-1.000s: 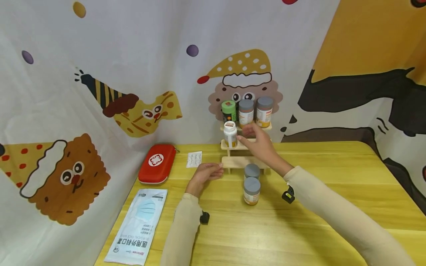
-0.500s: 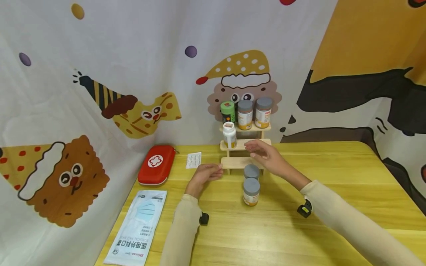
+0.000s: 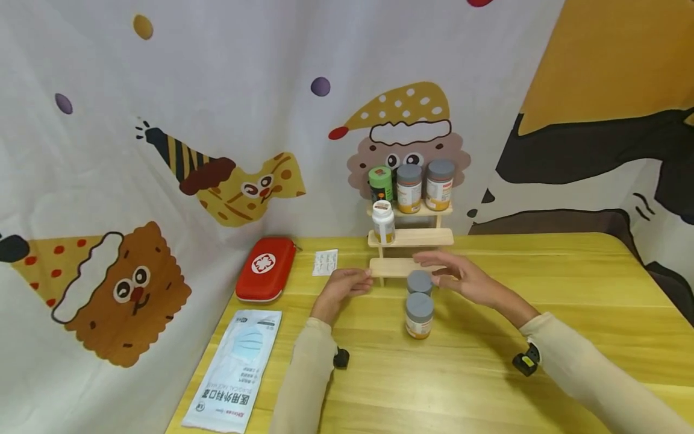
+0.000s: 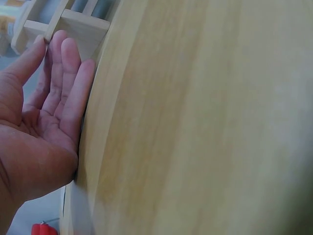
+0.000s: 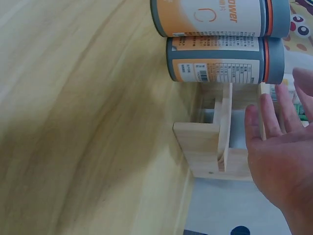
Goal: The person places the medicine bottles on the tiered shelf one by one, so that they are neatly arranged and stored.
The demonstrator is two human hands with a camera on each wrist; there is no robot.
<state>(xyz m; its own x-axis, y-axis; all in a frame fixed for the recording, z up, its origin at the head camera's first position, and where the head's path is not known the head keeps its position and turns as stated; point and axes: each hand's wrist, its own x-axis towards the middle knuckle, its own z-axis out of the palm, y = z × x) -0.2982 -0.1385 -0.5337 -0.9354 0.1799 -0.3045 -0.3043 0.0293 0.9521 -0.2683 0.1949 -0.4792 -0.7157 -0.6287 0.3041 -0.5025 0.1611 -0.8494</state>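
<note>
My left hand (image 3: 345, 289) pinches the left end of the lowest step of a three-tier wooden display stand (image 3: 410, 237), thumb above and fingers beneath. My right hand (image 3: 470, 280) is empty, its fingers spread beside the grey lid of the rear jar (image 3: 420, 281) in front of the stand. Right before that jar stands a matching vitamin jar (image 3: 420, 319), orange and white with a grey lid; the right wrist view shows both side by side. A white bottle (image 3: 384, 225) is on the left of the middle step.
Along the top step stand a green-lidded bottle (image 3: 381, 185) and two grey-lidded jars, one in the middle (image 3: 409, 190) and one at right (image 3: 440, 187). To the left lie a red first-aid case (image 3: 265, 269), a small printed sheet (image 3: 325, 263) and a face mask packet (image 3: 238, 367). A patterned curtain (image 3: 303, 48) hangs behind.
My right hand has come away from beside the white bottle, down and toward me, to the rear jar's lid. The left hand keeps its grip on the stand. The head view has shifted slightly.
</note>
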